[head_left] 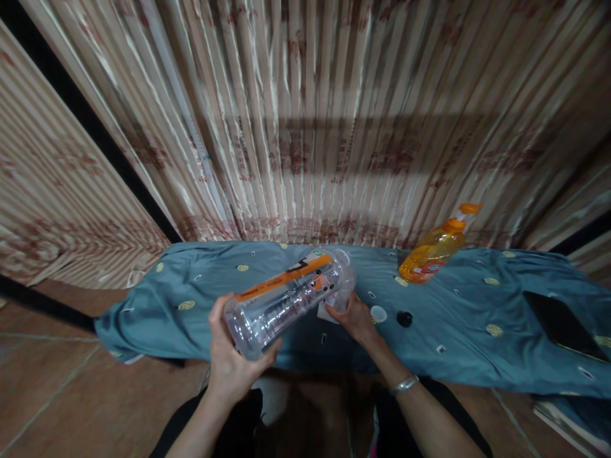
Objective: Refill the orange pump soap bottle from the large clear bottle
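Observation:
My left hand [233,356] is wrapped round the base of a large clear plastic bottle [286,312] with an orange-and-white label strip and a small cartoon face printed on it. The bottle is tilted above the cloth-covered table, its top end toward the upper right. My right hand [356,318] is closed by that top end, with a white cloth or tissue [328,313] under the thumb. Some of its fingers are hidden behind the bottle. Just right of this hand lie a white round lid [379,313] and a small black cap [405,319].
A blue patterned cloth [191,331] covers the narrow table. Toward the back right stands a pump bottle of orange liquid [429,254]. A black flat device, like a tablet [566,324], lies at the right. Pleated curtains [305,127] hang behind, with dark poles [105,140] at the sides.

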